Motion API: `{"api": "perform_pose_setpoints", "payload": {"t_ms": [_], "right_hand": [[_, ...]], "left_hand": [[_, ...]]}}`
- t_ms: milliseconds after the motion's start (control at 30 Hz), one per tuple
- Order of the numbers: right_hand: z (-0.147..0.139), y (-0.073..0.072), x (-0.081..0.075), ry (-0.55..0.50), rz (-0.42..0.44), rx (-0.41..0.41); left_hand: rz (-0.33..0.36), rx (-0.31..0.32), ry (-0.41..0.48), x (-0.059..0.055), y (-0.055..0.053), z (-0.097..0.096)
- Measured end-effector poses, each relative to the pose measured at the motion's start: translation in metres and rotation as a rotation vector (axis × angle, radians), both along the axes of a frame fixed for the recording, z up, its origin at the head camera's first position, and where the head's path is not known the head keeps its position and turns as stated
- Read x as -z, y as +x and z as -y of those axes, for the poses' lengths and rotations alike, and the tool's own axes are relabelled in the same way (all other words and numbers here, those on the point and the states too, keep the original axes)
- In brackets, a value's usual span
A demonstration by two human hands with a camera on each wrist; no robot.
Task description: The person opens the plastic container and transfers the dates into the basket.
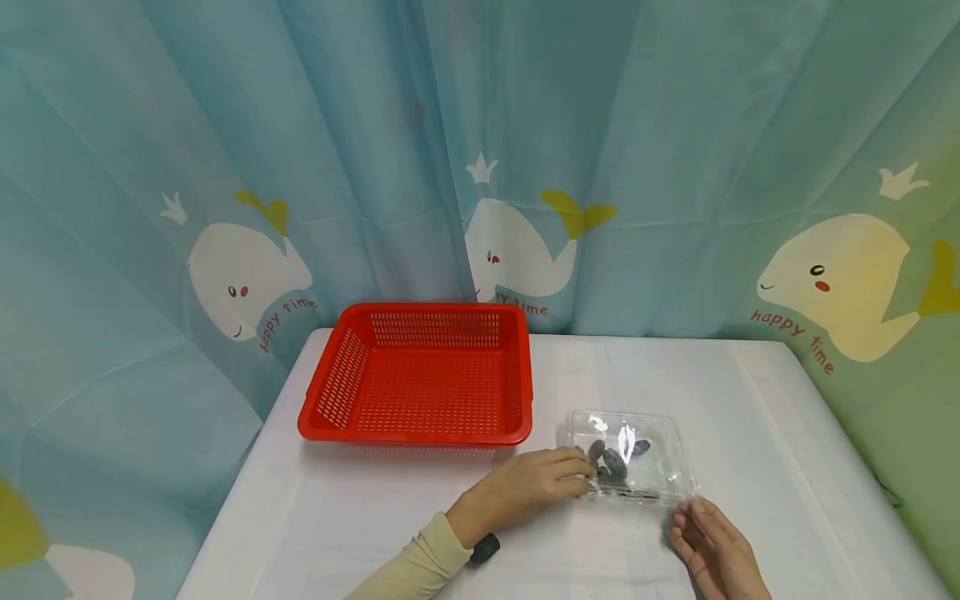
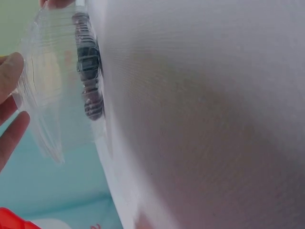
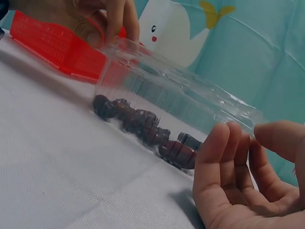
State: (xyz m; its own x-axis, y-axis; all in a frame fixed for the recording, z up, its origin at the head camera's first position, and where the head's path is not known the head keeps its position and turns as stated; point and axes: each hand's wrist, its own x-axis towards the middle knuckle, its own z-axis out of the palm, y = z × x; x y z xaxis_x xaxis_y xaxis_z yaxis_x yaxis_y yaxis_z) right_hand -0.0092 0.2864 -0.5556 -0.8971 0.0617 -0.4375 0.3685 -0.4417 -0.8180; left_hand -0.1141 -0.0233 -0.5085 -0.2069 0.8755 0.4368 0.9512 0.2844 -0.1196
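A clear plastic clamshell box [image 1: 663, 454] with its lid down stands on the white table. Several dark oval fruits [image 1: 615, 463] lie along its bottom, also visible through the wall as dark fruits [image 3: 143, 124] in the right wrist view. At the box's left end, my left hand [image 1: 525, 486] pinches the rim between thumb and fingers. The right hand [image 1: 716, 546] holds the front right corner, its thumb [image 3: 279, 136] on the lid's edge and its fingers bent below. Reflections on the plastic hide part of the contents.
Left of the box, a red plastic basket [image 1: 427, 437] with slotted walls stands at the back of the white table [image 1: 360, 517]. A blue-green curtain [image 1: 660, 167] with whale prints hangs behind. A dark wrist device [image 1: 485, 548] shows beside the left sleeve.
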Motion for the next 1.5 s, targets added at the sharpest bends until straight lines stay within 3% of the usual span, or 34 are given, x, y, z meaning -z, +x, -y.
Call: {"api": "perform_pose_setpoints", "payload": {"t_ms": [267, 600, 833, 1033, 1167, 1500], "right_hand": [[0.002, -0.001, -0.001, -0.015, 0.019, 0.025], [0.005, -0.002, -0.001, 0.015, 0.022, 0.019], [0.006, -0.003, -0.001, 0.006, -0.014, 0.02], [0.005, -0.004, -0.001, 0.006, -0.038, 0.004], [0.005, -0.004, -0.001, 0.015, -0.024, 0.003], [0.006, -0.004, -0.001, -0.01, -0.04, 0.007]], "left_hand": [[-0.052, -0.03, 0.048, 0.003, 0.002, -0.009], [0.022, -0.024, 0.051, 0.007, 0.002, -0.01], [0.028, -0.028, 0.092, 0.011, 0.001, -0.011], [0.036, -0.05, 0.082, 0.01, 0.002, -0.011], [0.077, -0.052, 0.088, 0.008, 0.002, -0.01], [0.014, -0.064, 0.102, 0.006, -0.001, -0.012]]}}
